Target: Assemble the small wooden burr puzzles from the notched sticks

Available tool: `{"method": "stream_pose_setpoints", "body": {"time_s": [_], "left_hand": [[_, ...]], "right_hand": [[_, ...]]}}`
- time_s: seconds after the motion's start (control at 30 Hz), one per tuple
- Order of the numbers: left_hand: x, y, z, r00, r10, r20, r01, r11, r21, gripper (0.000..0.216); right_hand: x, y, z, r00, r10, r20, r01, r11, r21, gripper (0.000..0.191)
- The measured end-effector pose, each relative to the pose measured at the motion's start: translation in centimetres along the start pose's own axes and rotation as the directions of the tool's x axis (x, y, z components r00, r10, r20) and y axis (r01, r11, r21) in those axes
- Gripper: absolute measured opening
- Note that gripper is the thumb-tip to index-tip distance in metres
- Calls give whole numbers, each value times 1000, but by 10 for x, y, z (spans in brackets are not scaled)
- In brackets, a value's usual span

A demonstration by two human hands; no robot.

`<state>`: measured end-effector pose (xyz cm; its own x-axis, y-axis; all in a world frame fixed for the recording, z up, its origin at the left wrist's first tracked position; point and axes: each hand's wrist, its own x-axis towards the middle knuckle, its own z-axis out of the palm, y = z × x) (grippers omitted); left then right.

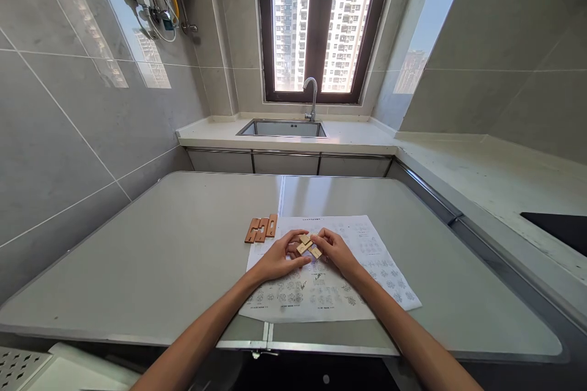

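Note:
Between my two hands is a small cluster of pale wooden puzzle pieces (304,247), set at angles to each other, above a printed paper sheet (330,293). My left hand (280,258) curls around the cluster from the left, thumb stretched along its near side. From the right, my right hand (334,249) pinches the cluster's edge with thumb and fingertips. Some of the fingers behind the pieces are hidden. Left of the sheet's top corner lie several reddish-brown notched wooden pieces (261,229), side by side on the table. Rows of small diagrams cover the sheet.
The light folding table (174,269) has a metal front edge and a seam down the middle. Behind it, a white counter (358,131) carries a sink (282,128) and a tap (312,98) below the window. A perforated white object (22,360) is at lower left.

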<state>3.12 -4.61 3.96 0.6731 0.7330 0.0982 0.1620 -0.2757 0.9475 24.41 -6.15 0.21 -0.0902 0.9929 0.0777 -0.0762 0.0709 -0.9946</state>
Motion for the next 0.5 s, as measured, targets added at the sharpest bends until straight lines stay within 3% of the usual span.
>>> {"method": "stream_pose_setpoints", "body": {"time_s": [0.17, 0.4, 0.5], "left_hand": [[2, -9, 0, 988, 79, -131, -53, 981, 188, 52], [2, -8, -2, 989, 105, -107, -81, 975, 207, 49], [3, -8, -3, 989, 101, -104, -76, 973, 217, 49]], "right_hand": [[1, 4, -1, 1000, 3, 2, -4, 1000, 18, 50], [-6, -7, 1, 995, -86, 57, 93, 987, -132, 42], [-9, -12, -1, 985, -154, 78, 169, 946, -276, 46]]}}
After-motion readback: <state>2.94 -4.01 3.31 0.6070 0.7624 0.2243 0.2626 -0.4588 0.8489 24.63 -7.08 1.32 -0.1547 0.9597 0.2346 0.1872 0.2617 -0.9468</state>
